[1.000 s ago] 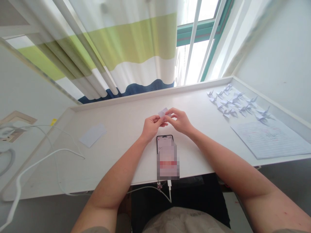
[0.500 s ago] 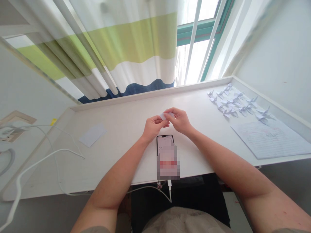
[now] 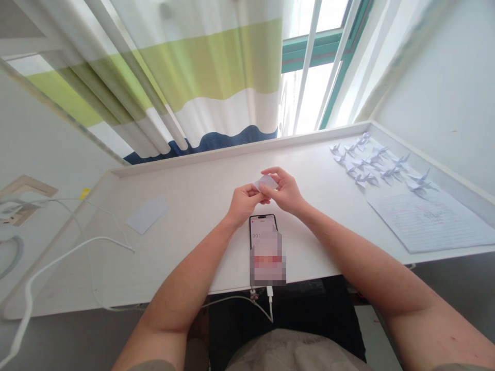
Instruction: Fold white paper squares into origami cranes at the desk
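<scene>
Both hands meet above the middle of the white counter point(image 3: 193, 247). The left hand point(image 3: 243, 202) pinches the small folded paper point(image 3: 265, 182) at its lower left edge, between thumb and fingers. The right hand point(image 3: 285, 192) grasps the same paper from the right side, with its fingers curled over the top edge. The paper is held in the air, a little above the counter, at 12 o'clock from the phone point(image 3: 263, 226). The phone lies flat near the front edge, and a white cable point(image 3: 269, 296) is plugged in its near end. At 9 o'clock from the hands, well apart, a blank white slip point(image 3: 147, 214) lies flat. At 2 o'clock from the hands, near the far right corner, stands a group of paper cranes point(image 3: 371, 165). Near them, at 3 o'clock from the hands, lies a lined sheet point(image 3: 429, 221)
</scene>
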Available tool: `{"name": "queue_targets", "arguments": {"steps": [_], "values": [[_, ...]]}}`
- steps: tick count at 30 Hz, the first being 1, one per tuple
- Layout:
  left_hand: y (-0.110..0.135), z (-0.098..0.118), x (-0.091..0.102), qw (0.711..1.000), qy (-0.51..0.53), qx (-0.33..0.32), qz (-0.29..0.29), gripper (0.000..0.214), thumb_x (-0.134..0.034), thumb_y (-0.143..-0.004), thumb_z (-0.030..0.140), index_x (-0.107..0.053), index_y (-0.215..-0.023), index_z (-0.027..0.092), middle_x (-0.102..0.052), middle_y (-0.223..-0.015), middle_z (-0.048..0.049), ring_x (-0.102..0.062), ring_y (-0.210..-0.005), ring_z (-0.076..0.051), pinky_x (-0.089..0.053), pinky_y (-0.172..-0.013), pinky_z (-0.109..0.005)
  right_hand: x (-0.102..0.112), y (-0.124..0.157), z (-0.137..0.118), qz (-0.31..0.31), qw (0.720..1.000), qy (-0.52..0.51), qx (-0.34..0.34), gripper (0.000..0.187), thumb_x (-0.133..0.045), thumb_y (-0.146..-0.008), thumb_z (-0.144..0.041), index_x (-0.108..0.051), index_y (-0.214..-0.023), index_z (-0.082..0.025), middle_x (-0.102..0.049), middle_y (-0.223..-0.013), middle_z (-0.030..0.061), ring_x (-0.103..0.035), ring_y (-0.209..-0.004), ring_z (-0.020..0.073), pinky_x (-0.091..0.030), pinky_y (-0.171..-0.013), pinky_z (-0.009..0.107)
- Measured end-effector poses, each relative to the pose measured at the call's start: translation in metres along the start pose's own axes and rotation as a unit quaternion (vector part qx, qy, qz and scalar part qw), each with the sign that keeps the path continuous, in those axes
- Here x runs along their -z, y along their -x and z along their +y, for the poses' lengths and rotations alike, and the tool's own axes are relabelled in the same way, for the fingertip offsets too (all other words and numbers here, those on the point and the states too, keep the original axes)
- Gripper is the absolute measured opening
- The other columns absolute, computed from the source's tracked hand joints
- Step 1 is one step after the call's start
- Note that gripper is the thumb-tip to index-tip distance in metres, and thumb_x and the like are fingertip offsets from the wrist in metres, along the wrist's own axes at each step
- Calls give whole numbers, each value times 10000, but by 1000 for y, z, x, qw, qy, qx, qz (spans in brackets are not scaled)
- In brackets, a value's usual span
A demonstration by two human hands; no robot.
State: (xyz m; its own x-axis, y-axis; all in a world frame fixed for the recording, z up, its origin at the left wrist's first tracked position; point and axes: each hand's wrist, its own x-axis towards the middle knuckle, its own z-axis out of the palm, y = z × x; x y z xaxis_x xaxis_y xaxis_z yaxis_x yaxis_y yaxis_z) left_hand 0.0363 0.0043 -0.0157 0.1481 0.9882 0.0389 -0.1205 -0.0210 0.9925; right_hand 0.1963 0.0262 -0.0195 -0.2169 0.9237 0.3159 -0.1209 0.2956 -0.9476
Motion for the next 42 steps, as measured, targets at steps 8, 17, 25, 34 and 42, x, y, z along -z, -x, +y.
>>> {"name": "queue_targets", "arguments": {"steps": [8,17,25,34,42], "values": [[1,-1,2,1000,-10,5,-26,439,-972,-705,531,-764,-814,159,-801,-792,-79,-735,-717,-191,-587,-801,-389,0,-1,-6,19,998,-45,-35,622,-879,-767,-449,-571,-1262,-233,-715,-725,-53,-597,-556,134,-493,-527,296],[1,0,5,998,-9,0,-66,420,-932,-765,566,-845,-906,180,-824,-884,-86,-738,-808,-199,-604,-880,-420,7,-2,-12,4,998,-36,-55,576,-888,-786,-470,-635,-1230,-206,-723,-691,-44,-598,-539,133,-498,-526,311],[1,-2,3,999,4,14,-45,418,-963,-729,547,-838,-868,173,-813,-824,-85,-738,-771,-201,-612,-885,-440,5,-2,-11,6,998,-42,-52,444,-864,-790,-440,-735,-1146,-208,-729,-738,-26,-579,-568,125,-501,-546,307],[1,-5,2,998,3,10,-66,518,-931,-741,637,-817,-874,149,-796,-818,-83,-728,-760,-189,-618,-876,-421,0,-3,-12,-2,995,-43,-84,333,-876,-754,-492,-771,-850,-191,-708,-720,13,-578,-605,139,-485,-515,283],[1,-5,2,996,-23,-20,-88,501,-916,-763,640,-829,-878,161,-809,-837,-90,-738,-782,-204,-608,-885,-426,-2,1,-15,-14,994,-56,-89,409,-885,-782,-508,-639,-635,-216,-551,-549,-23,-489,-495,123,-435,-448,292]]}}
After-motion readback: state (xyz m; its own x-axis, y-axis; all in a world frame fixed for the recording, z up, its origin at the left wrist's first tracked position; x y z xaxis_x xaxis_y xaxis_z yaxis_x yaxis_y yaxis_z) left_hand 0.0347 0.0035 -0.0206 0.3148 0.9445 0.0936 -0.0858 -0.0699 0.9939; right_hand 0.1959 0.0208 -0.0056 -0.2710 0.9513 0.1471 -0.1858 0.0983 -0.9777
